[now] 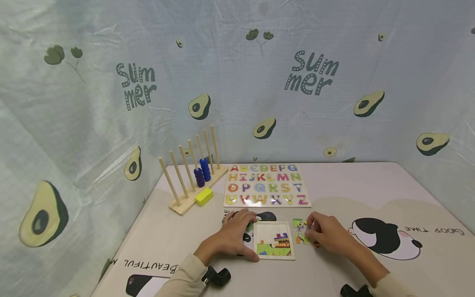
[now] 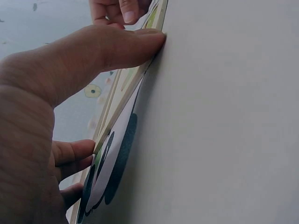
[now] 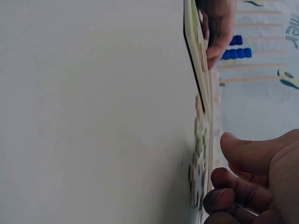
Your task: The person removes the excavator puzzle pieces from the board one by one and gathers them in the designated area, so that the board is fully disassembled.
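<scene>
A square wooden jigsaw puzzle tray (image 1: 272,241) lies partly filled, with green pieces along its near edge and a colourful picture at its lower right. My left hand (image 1: 234,234) spans the tray's left side, thumb at the near corner and fingers at the far one. The left wrist view shows the thumb (image 2: 135,46) lying over the frame's edge. My right hand (image 1: 328,233) hovers at the loose jigsaw pieces (image 1: 298,224) right of the tray. In the right wrist view its thumb and fingers are bent and apart, with nothing visible between them.
Behind the tray lies an alphabet board (image 1: 267,185) with coloured letters. A wooden peg stand (image 1: 182,207) with dark blue and blue beads (image 1: 205,169) stands at the back left, a yellow block (image 1: 204,197) in front of it. A printed curtain hangs behind the table.
</scene>
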{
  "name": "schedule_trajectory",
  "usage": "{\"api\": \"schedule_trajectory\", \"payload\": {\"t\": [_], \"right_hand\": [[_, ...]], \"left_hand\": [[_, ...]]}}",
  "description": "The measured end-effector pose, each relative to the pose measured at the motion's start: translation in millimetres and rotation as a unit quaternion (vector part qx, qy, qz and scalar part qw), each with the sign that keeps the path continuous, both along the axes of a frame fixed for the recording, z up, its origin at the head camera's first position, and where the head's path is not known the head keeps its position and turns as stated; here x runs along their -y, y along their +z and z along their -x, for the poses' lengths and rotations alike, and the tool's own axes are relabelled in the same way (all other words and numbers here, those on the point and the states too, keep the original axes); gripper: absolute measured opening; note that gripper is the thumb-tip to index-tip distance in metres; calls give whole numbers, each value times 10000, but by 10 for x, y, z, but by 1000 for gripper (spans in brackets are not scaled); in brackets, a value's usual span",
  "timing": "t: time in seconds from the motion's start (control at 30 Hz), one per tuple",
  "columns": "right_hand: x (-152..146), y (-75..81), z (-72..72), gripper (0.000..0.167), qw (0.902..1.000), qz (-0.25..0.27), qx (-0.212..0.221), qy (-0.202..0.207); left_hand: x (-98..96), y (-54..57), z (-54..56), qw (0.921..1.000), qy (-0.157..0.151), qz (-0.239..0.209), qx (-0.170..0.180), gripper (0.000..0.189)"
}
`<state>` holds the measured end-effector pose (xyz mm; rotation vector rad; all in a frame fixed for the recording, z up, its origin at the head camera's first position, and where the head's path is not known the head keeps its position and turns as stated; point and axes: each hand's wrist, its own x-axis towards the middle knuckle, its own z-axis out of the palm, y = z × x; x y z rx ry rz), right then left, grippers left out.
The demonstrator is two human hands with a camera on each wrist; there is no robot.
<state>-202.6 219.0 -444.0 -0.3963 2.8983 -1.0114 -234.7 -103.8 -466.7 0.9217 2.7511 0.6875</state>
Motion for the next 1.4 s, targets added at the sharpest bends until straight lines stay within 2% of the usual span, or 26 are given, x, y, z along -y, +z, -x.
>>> {"api": "schedule_trajectory", "payload": {"t": [0.2, 0.27, 0.43, 0.57, 0.77, 1.23, 1.4], "right_hand": [[166, 24, 14, 15, 9984, 11, -146, 554], [224, 29, 20, 16, 9979, -22, -200, 622], [375, 40, 35, 23, 9979, -193, -228, 574], [504, 47, 35, 30, 9978, -269, -19, 605], [643, 51, 32, 25, 9967, -410, 286, 640], [689, 35, 50, 25, 9955, -665, 194, 654], [657, 28, 59, 24, 9952, -459, 202, 842]], "left_hand": [[5, 0, -17, 10000, 42, 23, 50, 99], [5, 3, -22, 10000, 37, 0, 58, 99], [7, 18, -28, 10000, -21, -68, 52, 98], [5, 19, -27, 10000, -25, -59, 32, 98], [-6, 1, -24, 10000, 6, -39, 20, 98], [-1, 0, -17, 10000, 5, -33, 27, 98], [-4, 9, -14, 10000, -18, -51, 31, 97]]}}
